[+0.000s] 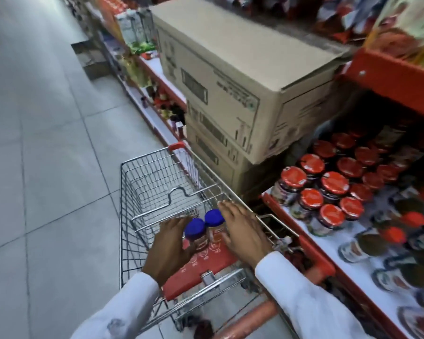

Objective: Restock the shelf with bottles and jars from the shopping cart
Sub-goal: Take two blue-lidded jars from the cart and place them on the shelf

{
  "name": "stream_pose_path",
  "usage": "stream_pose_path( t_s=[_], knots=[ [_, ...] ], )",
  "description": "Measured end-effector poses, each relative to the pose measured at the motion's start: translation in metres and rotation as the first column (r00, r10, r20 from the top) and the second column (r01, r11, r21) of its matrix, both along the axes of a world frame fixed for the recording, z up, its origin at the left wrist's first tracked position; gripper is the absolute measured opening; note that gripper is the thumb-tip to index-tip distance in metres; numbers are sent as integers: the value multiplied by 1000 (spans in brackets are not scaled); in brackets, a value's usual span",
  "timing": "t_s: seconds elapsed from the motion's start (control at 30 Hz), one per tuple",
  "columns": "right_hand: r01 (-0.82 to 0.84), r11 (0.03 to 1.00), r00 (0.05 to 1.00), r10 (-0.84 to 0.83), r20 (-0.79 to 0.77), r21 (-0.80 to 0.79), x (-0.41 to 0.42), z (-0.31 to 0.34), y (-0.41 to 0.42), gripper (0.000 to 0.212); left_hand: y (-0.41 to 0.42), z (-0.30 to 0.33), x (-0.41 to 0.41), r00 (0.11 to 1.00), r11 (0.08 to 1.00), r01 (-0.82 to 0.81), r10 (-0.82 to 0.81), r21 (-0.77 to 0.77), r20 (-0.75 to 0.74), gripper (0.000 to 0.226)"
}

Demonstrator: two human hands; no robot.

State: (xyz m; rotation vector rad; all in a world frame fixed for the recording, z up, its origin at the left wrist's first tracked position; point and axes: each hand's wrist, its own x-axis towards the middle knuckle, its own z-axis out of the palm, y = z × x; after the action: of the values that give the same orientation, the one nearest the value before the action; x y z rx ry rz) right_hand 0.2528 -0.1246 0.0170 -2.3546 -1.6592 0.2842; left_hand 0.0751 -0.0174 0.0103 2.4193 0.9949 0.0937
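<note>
two upright blue-lidded jars (203, 232) between both hands. left hand (168, 248) at nine o'clock, cupping one. right hand (244, 232) at three o'clock, released, flat alongside.

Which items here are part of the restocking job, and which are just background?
Job: two blue-lidded jars between left hand and right hand; shopping cart; shelf of red-lidded jars.
Background: stacked cardboard boxes; packets overhead.

I am counting two blue-capped jars (201, 234) in one shopping cart (142, 182), three stacked cardboard boxes (230, 77), and well over a dozen red-lidded jars (333, 184) on the shelf (328, 243).
</note>
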Motion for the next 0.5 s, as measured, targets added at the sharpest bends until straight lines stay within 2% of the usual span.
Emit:
stream_pose_path(
  t_s=[0.17, 0.27, 0.4, 0.5],
  knots=[
    [-73, 980, 997, 65, -50, -185, 1, -48, 53, 64, 16, -30, 26, 997, 997, 29, -34, -67, -72, 72],
    [-69, 964, 998, 67, -18, -256, -1, -66, 64, 61, 22, -46, 37, 986, 995, 70, -79, -65, -147, 65],
    [-57, 963, 997, 67, 30, -263, -2, -78, 69, 55, 23, -61, 47, 960, 992, 124, -113, 26, -257, 57],
    [-37, 971, 999, 40, 9, -235, -1, -76, 69, 51, 25, -67, 50, 956, 990, 139, -125, 36, -264, 51]
  ],
)
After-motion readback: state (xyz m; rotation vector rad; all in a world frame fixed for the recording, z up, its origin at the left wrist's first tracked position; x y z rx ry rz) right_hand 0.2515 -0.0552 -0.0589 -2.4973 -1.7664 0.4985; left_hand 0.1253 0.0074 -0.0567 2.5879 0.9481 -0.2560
